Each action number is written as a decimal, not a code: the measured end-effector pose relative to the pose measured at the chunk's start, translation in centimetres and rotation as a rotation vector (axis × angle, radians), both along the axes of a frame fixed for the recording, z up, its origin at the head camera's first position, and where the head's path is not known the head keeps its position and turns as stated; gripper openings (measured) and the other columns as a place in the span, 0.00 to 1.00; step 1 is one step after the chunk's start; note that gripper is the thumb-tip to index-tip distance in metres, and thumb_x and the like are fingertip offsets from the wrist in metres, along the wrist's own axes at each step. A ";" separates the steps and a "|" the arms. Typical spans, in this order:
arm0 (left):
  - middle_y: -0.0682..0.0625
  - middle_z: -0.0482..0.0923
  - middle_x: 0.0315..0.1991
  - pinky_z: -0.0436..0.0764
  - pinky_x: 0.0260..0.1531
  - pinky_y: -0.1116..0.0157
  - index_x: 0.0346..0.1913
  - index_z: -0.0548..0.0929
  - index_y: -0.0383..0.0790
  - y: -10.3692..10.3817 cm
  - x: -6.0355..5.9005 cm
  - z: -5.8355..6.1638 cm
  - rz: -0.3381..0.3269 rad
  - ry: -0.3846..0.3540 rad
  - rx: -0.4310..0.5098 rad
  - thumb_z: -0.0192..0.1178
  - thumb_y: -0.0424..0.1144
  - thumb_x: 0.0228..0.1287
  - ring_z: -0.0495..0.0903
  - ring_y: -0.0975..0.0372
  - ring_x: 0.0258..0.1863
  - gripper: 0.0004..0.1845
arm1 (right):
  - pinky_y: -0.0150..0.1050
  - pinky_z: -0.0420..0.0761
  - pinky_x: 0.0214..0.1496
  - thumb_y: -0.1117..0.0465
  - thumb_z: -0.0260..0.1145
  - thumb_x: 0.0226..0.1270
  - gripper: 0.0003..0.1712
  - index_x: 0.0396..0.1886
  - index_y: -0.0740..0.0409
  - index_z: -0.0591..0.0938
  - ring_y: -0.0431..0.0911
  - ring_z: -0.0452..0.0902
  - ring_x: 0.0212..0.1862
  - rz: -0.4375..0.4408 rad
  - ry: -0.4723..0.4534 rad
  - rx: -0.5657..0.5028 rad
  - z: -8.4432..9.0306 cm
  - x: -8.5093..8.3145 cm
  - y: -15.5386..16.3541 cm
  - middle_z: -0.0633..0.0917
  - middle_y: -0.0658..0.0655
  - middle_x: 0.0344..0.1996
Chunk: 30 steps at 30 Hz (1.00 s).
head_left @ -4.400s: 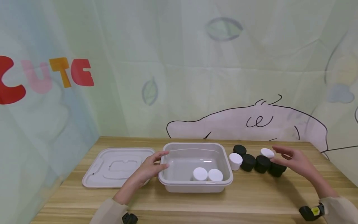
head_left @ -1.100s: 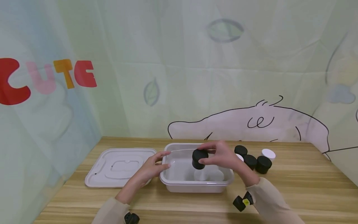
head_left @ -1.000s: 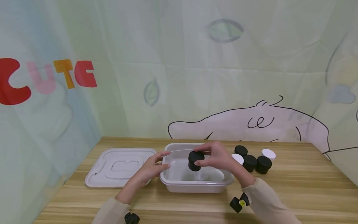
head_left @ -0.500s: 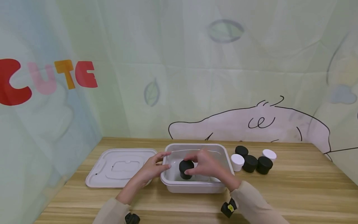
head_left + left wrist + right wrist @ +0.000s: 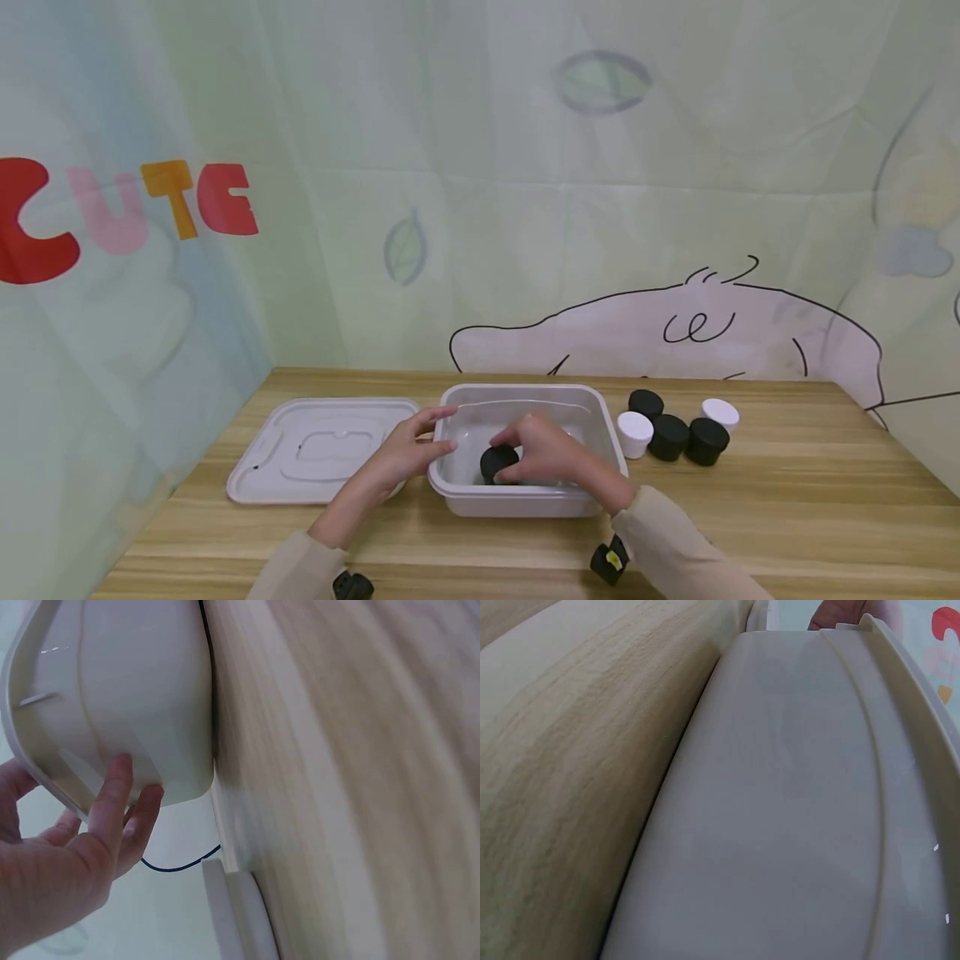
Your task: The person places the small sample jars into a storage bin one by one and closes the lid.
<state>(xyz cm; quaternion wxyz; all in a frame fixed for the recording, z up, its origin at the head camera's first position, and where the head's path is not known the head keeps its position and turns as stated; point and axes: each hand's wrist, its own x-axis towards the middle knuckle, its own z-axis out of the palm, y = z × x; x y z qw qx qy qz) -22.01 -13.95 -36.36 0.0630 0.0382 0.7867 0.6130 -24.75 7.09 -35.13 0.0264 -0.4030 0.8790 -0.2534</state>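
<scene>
A light grey plastic box (image 5: 525, 505) stands on the wooden table. My left hand (image 5: 408, 446) grips its left end, with the thumb and a finger over the rim in the head view. In the left wrist view, fingertips (image 5: 118, 769) lie against the outer wall. Inside the box, my right hand (image 5: 551, 454) pinches a small black round jar (image 5: 495, 462) between thumb and fingers, low near the left part of the floor. The right hand and forearm cover the right front of the box's inside. The right wrist view shows only the box's outer front wall (image 5: 780, 787), not the jar.
Right of the box stand several small jars: black ones (image 5: 669, 437) and two white ones, a near one (image 5: 634, 435) and a far one (image 5: 721, 412). A grey lid (image 5: 330, 446) lies flat to the left. A printed curtain (image 5: 480, 183) hangs behind the wooden table (image 5: 420, 558).
My right hand took a black jar from the group on the right, carried it left over the box and lowered it inside. It now hides the white jars there. The left hand stays put.
</scene>
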 end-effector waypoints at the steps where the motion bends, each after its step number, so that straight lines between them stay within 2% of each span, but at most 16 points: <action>1: 0.34 0.66 0.58 0.80 0.39 0.56 0.59 0.71 0.38 0.0 0.0 0.0 0.002 -0.001 -0.002 0.58 0.28 0.58 0.71 0.44 0.53 0.24 | 0.33 0.78 0.43 0.60 0.73 0.45 0.21 0.40 0.67 0.83 0.45 0.81 0.41 0.002 -0.003 0.005 0.0 0.0 0.0 0.86 0.58 0.36; 14: 0.34 0.66 0.58 0.80 0.39 0.56 0.60 0.70 0.37 0.0 0.0 0.0 -0.003 -0.003 0.009 0.58 0.28 0.58 0.71 0.45 0.53 0.24 | 0.35 0.79 0.44 0.61 0.74 0.44 0.22 0.41 0.67 0.83 0.47 0.81 0.42 -0.007 -0.065 0.030 0.1 0.0 0.4 0.85 0.59 0.37; 18: 0.34 0.66 0.58 0.80 0.39 0.56 0.60 0.70 0.37 0.0 0.0 0.0 -0.004 -0.004 0.014 0.57 0.28 0.58 0.71 0.45 0.53 0.24 | 0.38 0.78 0.47 0.60 0.73 0.46 0.24 0.44 0.67 0.82 0.47 0.80 0.45 -0.015 -0.094 0.026 0.1 0.0 0.6 0.84 0.59 0.40; 23: 0.34 0.65 0.58 0.80 0.40 0.55 0.60 0.71 0.38 0.1 0.0 0.0 0.000 -0.003 0.005 0.58 0.29 0.58 0.71 0.44 0.53 0.24 | 0.45 0.76 0.51 0.58 0.72 0.48 0.27 0.48 0.67 0.80 0.50 0.78 0.50 -0.035 -0.152 -0.061 0.5 0.0 1.9 0.82 0.61 0.46; 30: 0.34 0.65 0.59 0.80 0.40 0.55 0.59 0.71 0.39 0.0 -0.1 0.0 0.007 -0.004 -0.006 0.59 0.29 0.58 0.71 0.44 0.54 0.24 | 0.49 0.74 0.54 0.55 0.71 0.52 0.29 0.52 0.67 0.77 0.53 0.76 0.52 -0.082 -0.162 -0.157 2.1 -0.1 4.9 0.80 0.62 0.49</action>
